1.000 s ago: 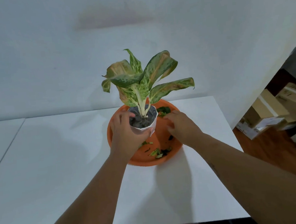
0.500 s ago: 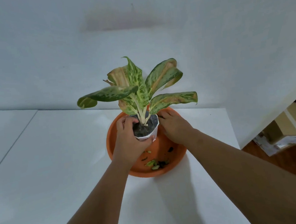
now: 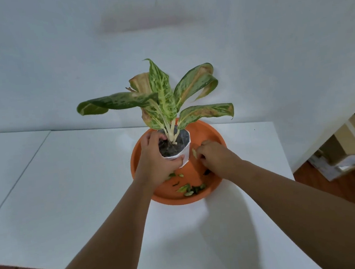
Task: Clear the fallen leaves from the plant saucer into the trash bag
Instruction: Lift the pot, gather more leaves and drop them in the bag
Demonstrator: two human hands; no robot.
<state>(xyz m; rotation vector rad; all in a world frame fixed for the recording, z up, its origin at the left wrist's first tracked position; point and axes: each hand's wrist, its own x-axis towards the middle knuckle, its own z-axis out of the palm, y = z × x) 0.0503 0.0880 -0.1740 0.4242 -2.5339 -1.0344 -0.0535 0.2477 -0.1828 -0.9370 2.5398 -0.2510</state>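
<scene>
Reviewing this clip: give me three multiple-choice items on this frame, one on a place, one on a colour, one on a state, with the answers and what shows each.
1. Where does most of the leaf litter lie?
A. On the near side of the saucer
B. On the white table
C. On the soil in the pot

2. What colour is the saucer?
A. White
B. Orange
C. Green

3. What is the left hand doing?
A. Resting flat on the table
B. Gripping the white pot
C. Holding a bag

Answers:
1. A: the leaf scraps cluster inside the saucer by its near rim.
2. B: the saucer's rim and floor are plainly orange.
3. B: the left hand wraps the rim of the white pot, while the right hand pinches a pale leaf bit.
</scene>
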